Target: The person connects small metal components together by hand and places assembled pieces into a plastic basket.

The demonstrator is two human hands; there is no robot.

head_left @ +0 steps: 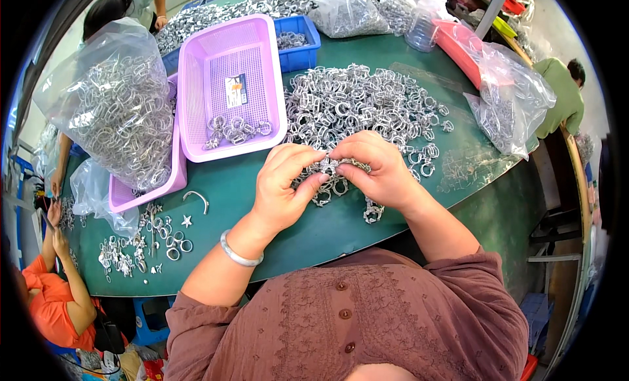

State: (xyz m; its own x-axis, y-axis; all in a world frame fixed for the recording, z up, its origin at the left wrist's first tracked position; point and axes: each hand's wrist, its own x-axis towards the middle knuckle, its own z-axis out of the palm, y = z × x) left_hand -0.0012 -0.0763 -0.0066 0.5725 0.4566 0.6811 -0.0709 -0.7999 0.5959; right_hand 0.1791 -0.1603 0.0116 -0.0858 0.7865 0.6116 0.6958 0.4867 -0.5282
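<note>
Both hands work over a green table (367, 50), its near edge curving past below the fingers, close to the worker's brown shirt (347, 309). Beyond the fingertips, a heap of silver-colored metal rings (367, 99) takes up the space ahead; a purple basket (279, 99) stands just past the left hand (282, 184), its rim near the knuckles. Room to move lies mostly to the sides — green surface shows left of the left wrist, toward a scatter of small metal parts (118, 255) and a star-shaped piece (187, 220), and right of the right hand (373, 168), toward a clear bag (504, 119) at the far side.

Between the fingertips, above the near fringe of the heap, is a small metal piece (329, 163) — pinched by thumb and forefinger on both sides, its exact shape partly covered. Other rings lie directly beneath the fingers, and a small cluster (373, 210) sits below the right hand near the table's edge. A pale bracelet (239, 250) circles the left wrist.
</note>
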